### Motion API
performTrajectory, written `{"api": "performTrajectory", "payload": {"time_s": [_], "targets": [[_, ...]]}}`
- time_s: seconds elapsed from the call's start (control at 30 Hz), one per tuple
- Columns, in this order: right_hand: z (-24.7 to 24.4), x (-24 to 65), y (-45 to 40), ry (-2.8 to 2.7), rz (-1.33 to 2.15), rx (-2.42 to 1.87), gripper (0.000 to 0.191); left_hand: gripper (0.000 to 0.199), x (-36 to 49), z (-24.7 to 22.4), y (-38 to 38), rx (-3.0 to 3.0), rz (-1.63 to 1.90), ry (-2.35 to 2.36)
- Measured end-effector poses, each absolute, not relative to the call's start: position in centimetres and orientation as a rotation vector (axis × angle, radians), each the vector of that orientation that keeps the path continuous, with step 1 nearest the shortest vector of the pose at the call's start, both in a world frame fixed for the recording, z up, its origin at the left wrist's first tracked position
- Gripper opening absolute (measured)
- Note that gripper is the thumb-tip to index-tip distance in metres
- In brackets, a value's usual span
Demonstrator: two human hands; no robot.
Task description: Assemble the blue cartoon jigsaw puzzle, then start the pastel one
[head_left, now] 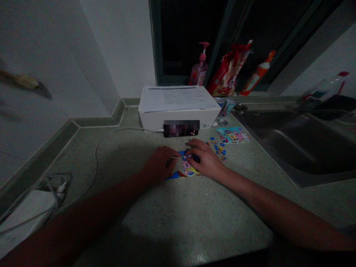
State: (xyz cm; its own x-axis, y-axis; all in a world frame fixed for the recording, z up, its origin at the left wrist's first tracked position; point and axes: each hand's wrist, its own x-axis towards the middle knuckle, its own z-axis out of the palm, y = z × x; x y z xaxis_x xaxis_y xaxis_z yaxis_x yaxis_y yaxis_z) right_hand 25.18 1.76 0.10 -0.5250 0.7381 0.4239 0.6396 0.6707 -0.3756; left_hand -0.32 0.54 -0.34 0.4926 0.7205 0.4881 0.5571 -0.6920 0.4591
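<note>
A colourful jigsaw puzzle (189, 170) with pink, yellow and blue cartoon print lies flat on the counter between my hands. My left hand (161, 163) is closed at its left side, with a thin pale edge showing by the thumb and fingertips; the fingers cover that part. Over the puzzle's upper right, my right hand (207, 159) bends its thumb and index finger together around a small blue piece, mostly hidden. Just beyond this hand, several loose puzzle pieces (220, 149) in blue and yellow are scattered. Beside them lies a cartoon picture card (234, 135).
A phone (180, 129) with a cable leans on a white box (178, 102) topped by a printed sheet. A metal sink (303, 144) is at right. A pump bottle (198, 70) and red bag (229, 70) stand by the window. A white power adapter (30, 211) lies lower left.
</note>
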Motion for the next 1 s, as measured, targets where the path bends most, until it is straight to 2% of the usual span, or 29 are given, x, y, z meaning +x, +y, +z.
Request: {"api": "performTrajectory", "payload": {"time_s": [0.57, 0.77, 1.0], "targets": [[1.1, 23.9, 0.0, -2.275, 0.123, -0.781, 0.006, 0.009, -0.3, 0.0, 0.6, 2.475, 0.925, 1.031], [1.1, 24.2, 0.0, -2.291, 0.077, -0.770, 0.026, 0.010, -0.3, -0.1, 0.6, 2.410, 0.936, 1.109], [0.8, 24.3, 0.2, -2.312, 0.068, -0.759, 0.018, 0.011, -0.2, 0.0, 0.5, 2.341, 0.917, 1.184]]}}
